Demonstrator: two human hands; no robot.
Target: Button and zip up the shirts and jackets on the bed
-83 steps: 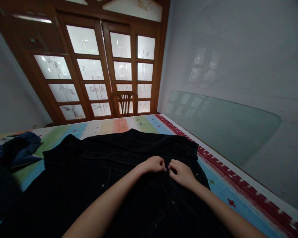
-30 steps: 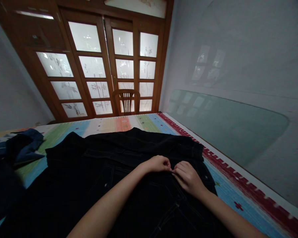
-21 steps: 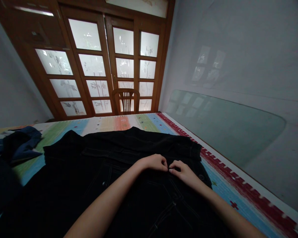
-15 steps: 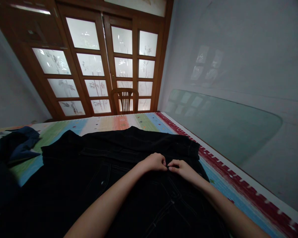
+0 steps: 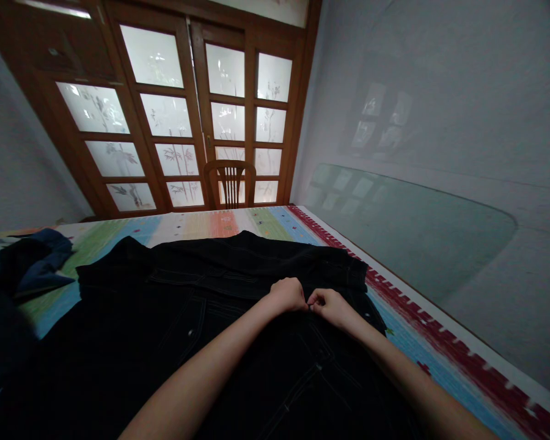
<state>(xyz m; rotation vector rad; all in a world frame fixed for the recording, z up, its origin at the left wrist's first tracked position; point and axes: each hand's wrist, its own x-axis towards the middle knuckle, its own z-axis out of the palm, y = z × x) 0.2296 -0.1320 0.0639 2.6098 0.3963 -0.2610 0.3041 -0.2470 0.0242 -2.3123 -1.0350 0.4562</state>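
Observation:
A black jacket (image 5: 238, 269) with pale stitching, a collar and metal buttons lies spread over the table in front of me. My left hand (image 5: 288, 294) is closed at the jacket's front, fingers curled down on the cloth. Close beside it, my right hand (image 5: 330, 307) pinches the same edge between thumb and fingers. The fingertips of both hands nearly meet there, and a small dark bit of the jacket shows between them. Exactly which part they pinch is too dark to make out.
A striped, coloured tablecloth (image 5: 224, 225) covers the table. Dark blue clothing (image 5: 46, 260) lies crumpled at the left. A wooden chair (image 5: 230, 183) stands at the far end, before glazed wooden doors (image 5: 169, 116). A glass panel (image 5: 407, 226) leans on the right wall (image 5: 440, 91).
Both hands stay at the same spot on the jacket. The right hand's fingers have shifted slightly, and the view has tilted a little.

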